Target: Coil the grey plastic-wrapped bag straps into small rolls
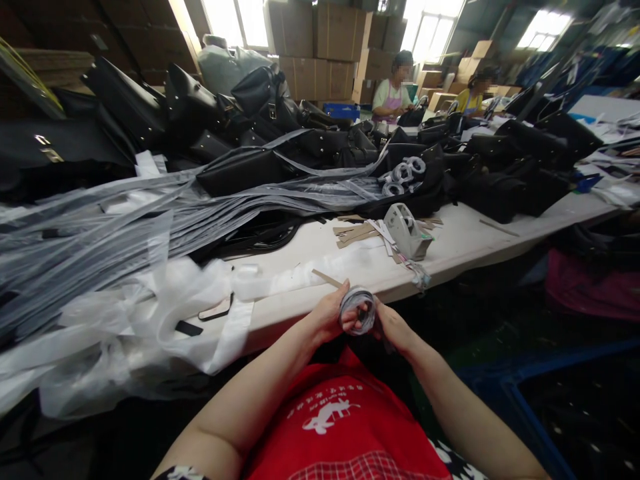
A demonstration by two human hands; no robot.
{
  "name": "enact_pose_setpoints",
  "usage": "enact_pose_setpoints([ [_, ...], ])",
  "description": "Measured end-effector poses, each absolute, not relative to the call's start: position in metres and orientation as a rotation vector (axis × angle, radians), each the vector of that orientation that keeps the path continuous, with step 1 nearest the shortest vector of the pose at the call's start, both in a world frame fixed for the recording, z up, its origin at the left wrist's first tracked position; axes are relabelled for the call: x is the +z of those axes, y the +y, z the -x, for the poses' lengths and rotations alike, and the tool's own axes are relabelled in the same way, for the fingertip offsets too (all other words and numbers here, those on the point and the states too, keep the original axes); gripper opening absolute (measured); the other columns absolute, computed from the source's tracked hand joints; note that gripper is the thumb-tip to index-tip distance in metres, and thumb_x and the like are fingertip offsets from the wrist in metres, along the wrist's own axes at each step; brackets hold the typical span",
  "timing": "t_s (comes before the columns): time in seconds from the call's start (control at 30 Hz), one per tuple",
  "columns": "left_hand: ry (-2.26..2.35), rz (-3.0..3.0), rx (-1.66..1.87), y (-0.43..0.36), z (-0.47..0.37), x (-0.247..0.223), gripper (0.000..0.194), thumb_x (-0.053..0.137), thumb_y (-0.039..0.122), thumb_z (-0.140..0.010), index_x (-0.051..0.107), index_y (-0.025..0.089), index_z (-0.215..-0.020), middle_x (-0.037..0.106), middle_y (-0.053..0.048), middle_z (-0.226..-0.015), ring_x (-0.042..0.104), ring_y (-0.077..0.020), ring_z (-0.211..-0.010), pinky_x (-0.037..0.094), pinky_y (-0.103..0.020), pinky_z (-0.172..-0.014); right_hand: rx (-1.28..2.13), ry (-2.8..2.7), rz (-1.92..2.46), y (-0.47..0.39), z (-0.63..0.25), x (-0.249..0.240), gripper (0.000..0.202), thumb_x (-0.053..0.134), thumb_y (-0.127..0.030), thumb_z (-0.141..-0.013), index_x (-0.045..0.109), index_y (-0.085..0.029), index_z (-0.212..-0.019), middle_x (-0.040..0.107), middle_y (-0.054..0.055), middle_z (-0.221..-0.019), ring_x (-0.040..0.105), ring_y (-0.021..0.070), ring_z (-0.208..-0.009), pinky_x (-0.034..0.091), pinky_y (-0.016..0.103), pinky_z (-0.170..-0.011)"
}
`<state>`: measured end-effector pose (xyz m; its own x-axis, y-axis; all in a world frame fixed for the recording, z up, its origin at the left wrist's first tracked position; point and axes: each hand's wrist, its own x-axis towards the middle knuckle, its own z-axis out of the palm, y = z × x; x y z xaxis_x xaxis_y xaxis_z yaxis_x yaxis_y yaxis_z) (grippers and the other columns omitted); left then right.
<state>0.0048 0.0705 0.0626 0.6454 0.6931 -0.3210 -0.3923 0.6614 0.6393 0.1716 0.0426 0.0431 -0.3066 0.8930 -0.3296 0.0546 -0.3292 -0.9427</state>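
Near the table's front edge, my left hand (331,313) and my right hand (393,325) hold a coiled grey strap (358,293) between them, just above my red apron. My left fingers wrap round the coil's left side, with some fingertips showing through its middle. On the coil's right side my right hand is closed against it. A thin brown strip (325,277) sticks out past my left thumb. Beyond my hands, a tape dispenser (406,233) stands on the white table beside loose brown paper strips (356,233).
Long plastic-wrapped grey straps (210,207) stretch across the left of the table (450,257), with crumpled clear film (180,320) in front. Several finished coils (403,173) lie behind the dispenser. Black bags (240,170) are piled along the back. Two people sit at the far side.
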Motion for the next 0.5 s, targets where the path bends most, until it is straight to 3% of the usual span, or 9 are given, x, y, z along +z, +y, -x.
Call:
enact_pose_setpoints([
  [0.1,0.545,-0.432,0.779,0.071,-0.010,0.060,0.066,0.036,0.067,-0.089,0.066,0.009,-0.076,0.036,0.006,-0.036,0.046,-0.0109,-0.036,0.042,-0.022,-0.046,1.539,-0.973,1.253,0.034,-0.144,0.031,0.064,0.040,-0.075,-0.083,0.060,-0.016,-0.096,0.061,0.001,-0.066,0.050,0.0101,-0.049,0.038,0.021,-0.044],
  [0.23,0.491,-0.327,0.825,0.068,-0.012,0.058,0.056,0.040,0.056,-0.093,0.066,0.008,-0.080,0.039,0.005,-0.040,0.045,-0.0093,-0.039,0.046,-0.021,-0.050,1.484,-0.988,1.167,0.026,-0.131,0.021,0.054,0.053,-0.068,-0.082,0.056,-0.019,-0.106,0.057,-0.002,-0.066,0.046,0.0079,-0.046,0.036,0.019,-0.041],
  [0.37,0.612,-0.533,0.848,0.064,-0.006,0.050,0.054,0.047,0.059,-0.089,0.064,0.009,-0.079,0.049,0.003,-0.050,0.049,-0.0101,-0.046,0.049,-0.026,-0.059,1.497,-1.084,1.101,0.031,-0.147,0.028,0.048,0.059,-0.062,-0.081,0.056,-0.020,-0.104,0.065,0.003,-0.084,0.060,0.0150,-0.068,0.048,0.025,-0.060],
  [0.5,0.873,-0.906,0.943,0.066,0.008,0.043,0.045,0.057,0.057,-0.083,0.065,0.013,-0.091,0.066,-0.004,-0.079,0.060,-0.0155,-0.071,0.048,-0.028,-0.072,1.424,-1.657,1.290,0.040,-0.177,0.045,0.039,0.057,-0.053,-0.086,0.061,-0.017,-0.101,0.067,0.006,-0.092,0.060,0.0195,-0.080,0.047,0.030,-0.072],
])
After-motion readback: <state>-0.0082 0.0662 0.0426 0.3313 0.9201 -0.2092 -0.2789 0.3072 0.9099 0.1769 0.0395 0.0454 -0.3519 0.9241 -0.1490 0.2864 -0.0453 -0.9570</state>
